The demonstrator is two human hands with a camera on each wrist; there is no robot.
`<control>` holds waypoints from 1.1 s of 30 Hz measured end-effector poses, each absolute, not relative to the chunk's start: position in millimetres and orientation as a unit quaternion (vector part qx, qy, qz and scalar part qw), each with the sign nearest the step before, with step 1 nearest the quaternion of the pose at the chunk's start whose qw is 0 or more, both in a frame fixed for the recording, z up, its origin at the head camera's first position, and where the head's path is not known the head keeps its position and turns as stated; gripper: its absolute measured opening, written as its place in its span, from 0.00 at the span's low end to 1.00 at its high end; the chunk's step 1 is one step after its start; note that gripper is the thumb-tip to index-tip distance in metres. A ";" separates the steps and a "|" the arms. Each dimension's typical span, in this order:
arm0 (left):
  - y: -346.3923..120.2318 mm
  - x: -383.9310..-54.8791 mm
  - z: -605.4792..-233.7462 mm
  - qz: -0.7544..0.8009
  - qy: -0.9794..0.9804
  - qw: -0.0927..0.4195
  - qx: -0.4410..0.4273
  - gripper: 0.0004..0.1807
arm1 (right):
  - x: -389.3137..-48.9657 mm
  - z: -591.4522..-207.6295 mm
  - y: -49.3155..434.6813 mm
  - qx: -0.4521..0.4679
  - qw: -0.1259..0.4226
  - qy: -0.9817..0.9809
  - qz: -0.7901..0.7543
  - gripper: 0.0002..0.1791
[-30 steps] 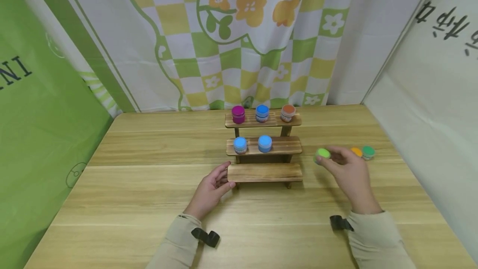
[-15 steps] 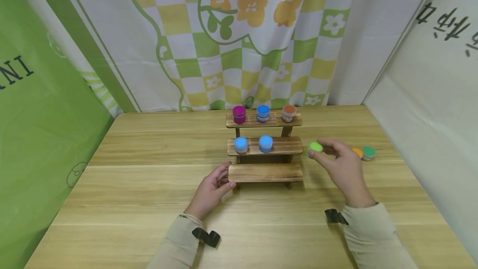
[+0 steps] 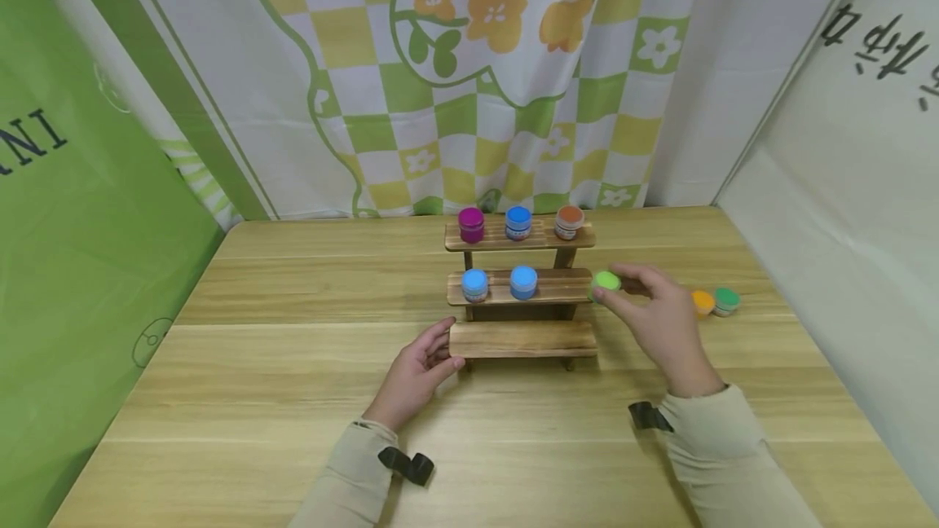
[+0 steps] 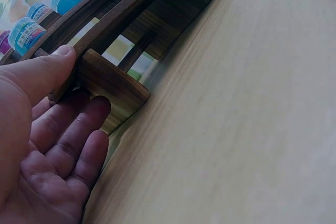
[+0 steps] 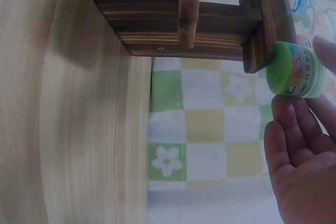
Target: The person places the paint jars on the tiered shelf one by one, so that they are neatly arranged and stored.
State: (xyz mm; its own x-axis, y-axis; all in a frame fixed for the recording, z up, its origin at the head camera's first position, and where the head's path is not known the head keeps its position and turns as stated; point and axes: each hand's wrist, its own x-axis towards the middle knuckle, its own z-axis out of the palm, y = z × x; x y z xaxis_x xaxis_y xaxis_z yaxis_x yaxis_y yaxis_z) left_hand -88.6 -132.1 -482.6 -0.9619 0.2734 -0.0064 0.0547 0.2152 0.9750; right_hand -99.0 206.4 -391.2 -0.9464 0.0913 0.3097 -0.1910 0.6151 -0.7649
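Observation:
A three-step wooden display rack [image 3: 522, 340] stands on the table. My left hand [image 3: 412, 375] holds the left end of its lowest shelf, thumb at the front edge and fingers [image 4: 81, 140] by the end face. My right hand [image 3: 663, 328] pinches a small light-green paint jar [image 3: 605, 284] between thumb and fingers. In the right wrist view this labelled jar [image 5: 296, 70] is right at the middle shelf's right end. Two light-blue paint jars [image 3: 474, 285] sit on the middle shelf. The top shelf bears a purple jar [image 3: 471, 225], a blue jar [image 3: 517, 223] and an orange-brown jar [image 3: 569, 222].
On the table to the right, beyond my right hand, are an orange jar [image 3: 702, 303] and a green jar [image 3: 726, 301]. A checked, flowered curtain [image 3: 506, 129] hangs behind the wooden table [image 3: 293, 292]. Cloth panels border the left and right.
My right hand has carried the light-green jar left, from beside the rack to the middle shelf's right end. More of the orange jar shows now. My left hand stays at the rack.

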 end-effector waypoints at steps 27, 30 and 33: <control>-132.5 -90.8 -485.5 0.619 0.772 0.096 0.109 0.36 | -113.4 -390.4 184.1 0.050 0.151 -0.889 0.430 0.27; -132.6 -91.1 -485.8 0.619 0.771 0.095 0.110 0.36 | -114.9 -389.8 182.5 0.053 0.156 -0.889 0.426 0.27; -132.6 -91.1 -485.8 0.620 0.771 0.096 0.110 0.36 | -116.6 -389.9 181.4 0.058 0.160 -0.890 0.424 0.26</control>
